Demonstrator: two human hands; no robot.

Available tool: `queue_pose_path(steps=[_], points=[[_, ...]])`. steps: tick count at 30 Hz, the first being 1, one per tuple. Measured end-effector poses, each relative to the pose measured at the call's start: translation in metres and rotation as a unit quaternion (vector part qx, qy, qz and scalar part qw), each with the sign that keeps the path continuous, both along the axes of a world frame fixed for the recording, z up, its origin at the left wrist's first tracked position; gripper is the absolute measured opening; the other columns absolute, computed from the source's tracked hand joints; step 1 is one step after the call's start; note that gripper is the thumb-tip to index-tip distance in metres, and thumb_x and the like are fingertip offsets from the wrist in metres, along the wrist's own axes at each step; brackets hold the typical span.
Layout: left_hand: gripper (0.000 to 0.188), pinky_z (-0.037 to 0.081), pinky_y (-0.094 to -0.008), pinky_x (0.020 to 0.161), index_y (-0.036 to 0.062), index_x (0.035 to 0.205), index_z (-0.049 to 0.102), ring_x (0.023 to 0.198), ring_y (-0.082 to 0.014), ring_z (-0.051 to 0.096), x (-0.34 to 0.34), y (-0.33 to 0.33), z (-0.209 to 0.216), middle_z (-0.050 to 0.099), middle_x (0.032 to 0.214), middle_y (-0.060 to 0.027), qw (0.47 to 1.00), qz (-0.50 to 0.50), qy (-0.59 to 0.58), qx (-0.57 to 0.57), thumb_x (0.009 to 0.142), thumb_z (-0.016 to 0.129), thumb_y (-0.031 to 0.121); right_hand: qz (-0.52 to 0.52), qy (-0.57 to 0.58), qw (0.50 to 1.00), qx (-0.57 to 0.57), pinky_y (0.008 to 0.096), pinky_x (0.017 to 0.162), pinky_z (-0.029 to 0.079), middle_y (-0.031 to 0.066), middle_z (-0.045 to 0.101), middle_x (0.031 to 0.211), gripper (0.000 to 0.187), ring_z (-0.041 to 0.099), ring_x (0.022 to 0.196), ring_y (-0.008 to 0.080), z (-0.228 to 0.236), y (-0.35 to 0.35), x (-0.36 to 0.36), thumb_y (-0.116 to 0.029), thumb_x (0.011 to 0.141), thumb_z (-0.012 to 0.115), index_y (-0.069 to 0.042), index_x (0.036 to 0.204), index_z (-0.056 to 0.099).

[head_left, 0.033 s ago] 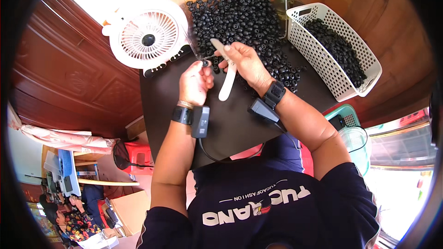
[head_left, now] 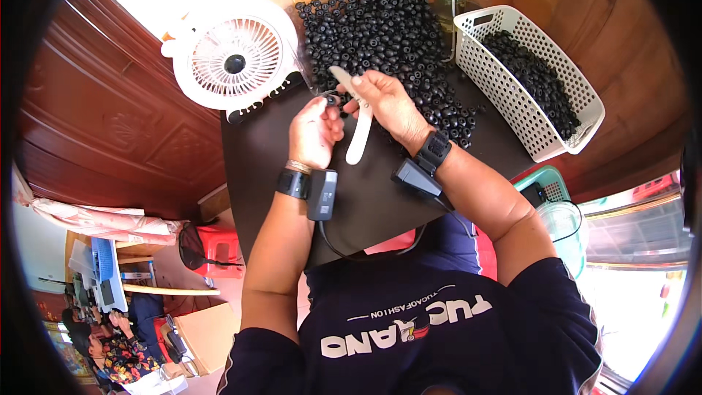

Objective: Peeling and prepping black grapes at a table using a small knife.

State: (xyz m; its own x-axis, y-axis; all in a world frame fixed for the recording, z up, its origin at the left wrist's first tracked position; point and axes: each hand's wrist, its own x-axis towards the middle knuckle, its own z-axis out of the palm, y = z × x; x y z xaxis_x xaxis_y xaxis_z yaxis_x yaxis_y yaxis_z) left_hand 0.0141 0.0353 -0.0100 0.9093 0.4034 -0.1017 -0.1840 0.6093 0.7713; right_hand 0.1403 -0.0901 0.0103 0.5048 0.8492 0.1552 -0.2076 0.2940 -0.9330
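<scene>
My left hand pinches a small black round part between thumb and fingertips above the black table. My right hand grips a white-handled cutting tool, and its tip meets the part in my left hand. A large heap of similar black round parts lies just beyond both hands. Both wrists carry black bands with small black boxes joined by a cable.
A white perforated basket holding more black parts stands at the right. A white fan faces up at the table's left corner. A teal basket and a red stool sit below. Another person sits at lower left.
</scene>
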Motion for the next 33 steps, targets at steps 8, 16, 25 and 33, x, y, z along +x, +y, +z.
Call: queue_pose_path(steps=[8,16,25,33], points=[[0.021,0.042,-0.0225,0.049,0.0006,0.102,0.053,0.054,-0.0114,0.052,0.016,-0.035,-0.001,0.061,0.079,-0.0085,0.996,0.088,-0.005,-0.024,0.091,0.043,0.015,-0.045,-0.068,0.996,-0.039,0.0225,0.055,0.046,0.0015,0.059,0.069,0.025,0.056,0.061,0.0071,-0.005,0.0,-0.004,-0.023,0.094,0.054,-0.002,0.082,0.06],[0.018,0.038,-0.021,0.044,0.0018,0.093,0.056,0.05,-0.0075,0.048,0.006,-0.035,0.01,0.053,0.063,-0.0008,0.948,0.108,0.156,0.255,0.085,0.047,0.015,-0.067,-0.145,0.985,-0.068,0.0236,0.053,0.043,0.0005,0.057,0.066,0.025,0.052,0.06,0.0058,-0.003,-0.003,-0.008,-0.023,0.093,0.056,-0.002,0.079,0.059],[0.024,0.035,-0.0246,0.045,0.0033,0.086,0.056,0.05,-0.0126,0.046,0.0,-0.029,0.007,0.049,0.061,-0.0008,0.993,0.088,0.061,0.054,0.09,0.045,0.024,-0.043,-0.15,0.986,-0.056,0.0214,0.061,0.047,0.002,0.063,0.08,0.022,0.057,0.07,0.0062,0.009,-0.007,-0.014,-0.02,0.095,0.053,0.0,0.09,0.062],[0.023,0.036,-0.0276,0.047,0.0068,0.084,0.051,0.052,-0.0163,0.048,0.003,-0.037,0.009,0.049,0.064,-0.0035,0.988,0.108,-0.03,-0.101,0.093,0.042,0.027,-0.026,-0.172,0.985,0.002,0.0249,0.064,0.052,0.0066,0.066,0.075,0.02,0.063,0.065,0.011,0.013,-0.009,-0.03,-0.014,0.094,0.053,0.003,0.1,0.064]])
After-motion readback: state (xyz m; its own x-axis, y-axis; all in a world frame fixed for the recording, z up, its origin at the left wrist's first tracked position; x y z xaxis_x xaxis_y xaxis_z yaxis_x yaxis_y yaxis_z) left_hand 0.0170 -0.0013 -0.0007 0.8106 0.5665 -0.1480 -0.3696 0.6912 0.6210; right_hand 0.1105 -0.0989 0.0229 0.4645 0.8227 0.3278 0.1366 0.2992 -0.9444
